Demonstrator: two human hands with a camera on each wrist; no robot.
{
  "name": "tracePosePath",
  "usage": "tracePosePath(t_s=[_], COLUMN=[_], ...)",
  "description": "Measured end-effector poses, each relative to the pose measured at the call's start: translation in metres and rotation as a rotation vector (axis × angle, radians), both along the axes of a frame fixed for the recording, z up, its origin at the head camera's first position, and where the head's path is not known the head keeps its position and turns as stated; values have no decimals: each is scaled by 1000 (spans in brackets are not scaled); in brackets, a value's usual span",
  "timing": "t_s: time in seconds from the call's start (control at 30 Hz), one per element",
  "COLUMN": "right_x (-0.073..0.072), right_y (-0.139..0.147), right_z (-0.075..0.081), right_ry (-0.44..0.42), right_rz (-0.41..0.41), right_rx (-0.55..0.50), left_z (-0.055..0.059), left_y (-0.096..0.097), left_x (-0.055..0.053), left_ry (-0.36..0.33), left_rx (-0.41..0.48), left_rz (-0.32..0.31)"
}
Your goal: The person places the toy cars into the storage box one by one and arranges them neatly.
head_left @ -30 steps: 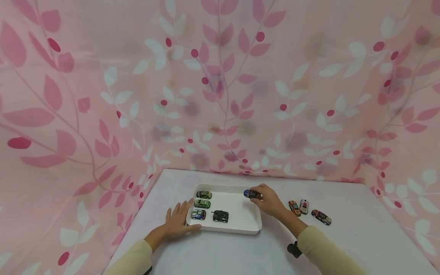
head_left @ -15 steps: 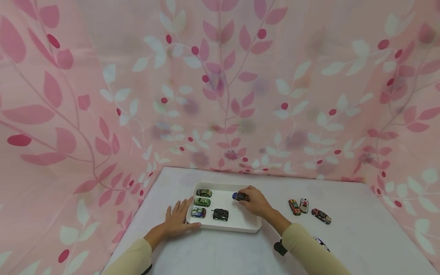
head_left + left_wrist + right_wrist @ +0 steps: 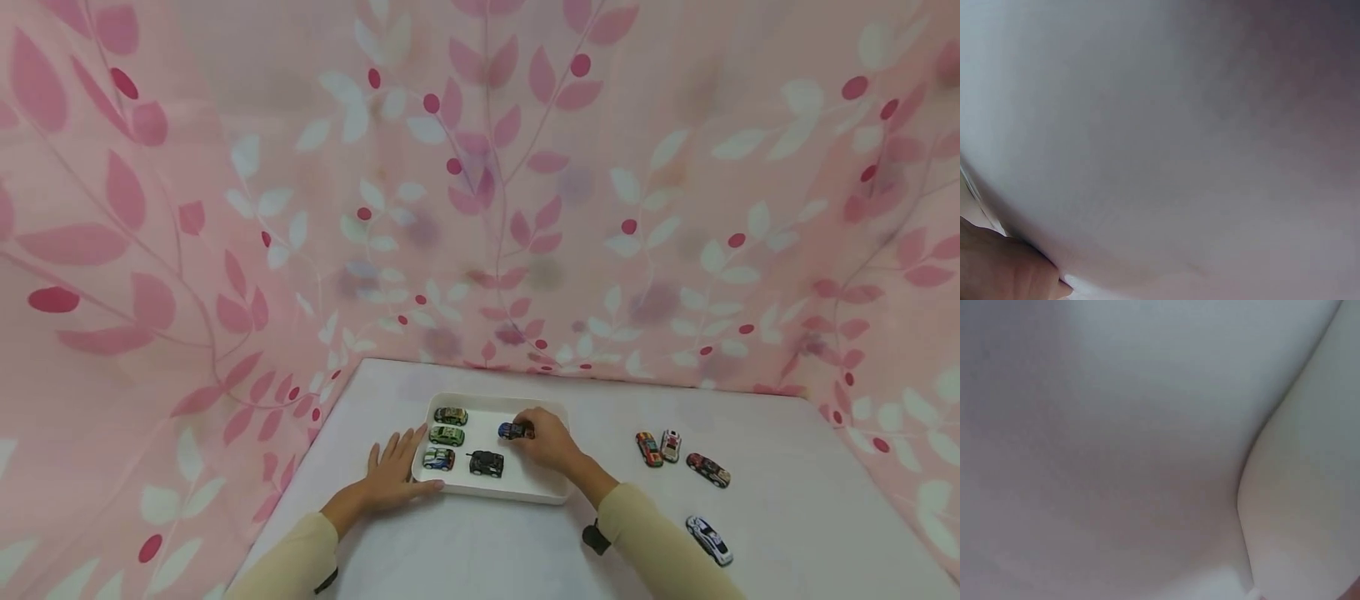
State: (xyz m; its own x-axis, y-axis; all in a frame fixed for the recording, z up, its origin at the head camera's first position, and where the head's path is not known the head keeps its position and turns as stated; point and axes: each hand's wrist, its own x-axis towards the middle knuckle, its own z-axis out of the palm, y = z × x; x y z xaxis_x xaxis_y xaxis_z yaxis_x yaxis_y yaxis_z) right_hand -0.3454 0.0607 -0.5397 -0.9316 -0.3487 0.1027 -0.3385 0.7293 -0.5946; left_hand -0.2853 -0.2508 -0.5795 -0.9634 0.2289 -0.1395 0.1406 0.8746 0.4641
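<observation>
In the head view, my right hand (image 3: 546, 438) is over the right half of a white tray (image 3: 510, 495). It pinches a dark blue toy car (image 3: 512, 431), partly covered by the fingers. My left hand (image 3: 391, 473) lies with spread, straight fingers at the tray's left end, its thumb touching the front rim. Down the tray's left side stand a dark patterned toy car (image 3: 451, 415), a green one (image 3: 447, 435) and a white-and-blue one (image 3: 438, 458). A black toy vehicle with a barrel (image 3: 487, 463) sits to their right. The left wrist view catches only part of the left hand (image 3: 1007, 269).
Right of the tray on the white cloth (image 3: 465, 546) lie an orange-red toy car (image 3: 648, 449), a white-and-red one (image 3: 671, 445), a dark multicoloured one (image 3: 708, 470) and a white one (image 3: 708, 540). A pink leaf-patterned curtain (image 3: 495, 250) hangs behind. A sleeve (image 3: 1304, 487) fills the right wrist view's right side.
My right hand has carried the dark blue car leftward from the tray's right edge to further inside. The white car has come out from behind the sleeve. The left hand stays at the tray.
</observation>
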Motion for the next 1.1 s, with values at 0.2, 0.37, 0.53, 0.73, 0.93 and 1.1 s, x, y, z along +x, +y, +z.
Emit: tracePosePath(t_s=[0.2,0.37,0.53,0.73,0.93,1.1], right_x=[-1,4,2,-2,-5,-4], right_y=[-4,-6,-10,-16,-22,-27], right_z=[-5,-13,-15,-11,-10,-14], right_ry=[23,0,-57,-111,-172,-212], right_rz=[7,-3,21,23,-46,-66], right_rx=[-6,-11,-51,-57,-92,-165], left_z=[5,0,5,6,7,7], left_y=[2,3,3,3,3,2], left_x=[2,6,4,1,-1,-1], left_ry=[29,-13,-7,2,6,-13], left_rx=[25,-2,12,0,13,-6], left_rz=[0,-11,1,-25,-24,-8])
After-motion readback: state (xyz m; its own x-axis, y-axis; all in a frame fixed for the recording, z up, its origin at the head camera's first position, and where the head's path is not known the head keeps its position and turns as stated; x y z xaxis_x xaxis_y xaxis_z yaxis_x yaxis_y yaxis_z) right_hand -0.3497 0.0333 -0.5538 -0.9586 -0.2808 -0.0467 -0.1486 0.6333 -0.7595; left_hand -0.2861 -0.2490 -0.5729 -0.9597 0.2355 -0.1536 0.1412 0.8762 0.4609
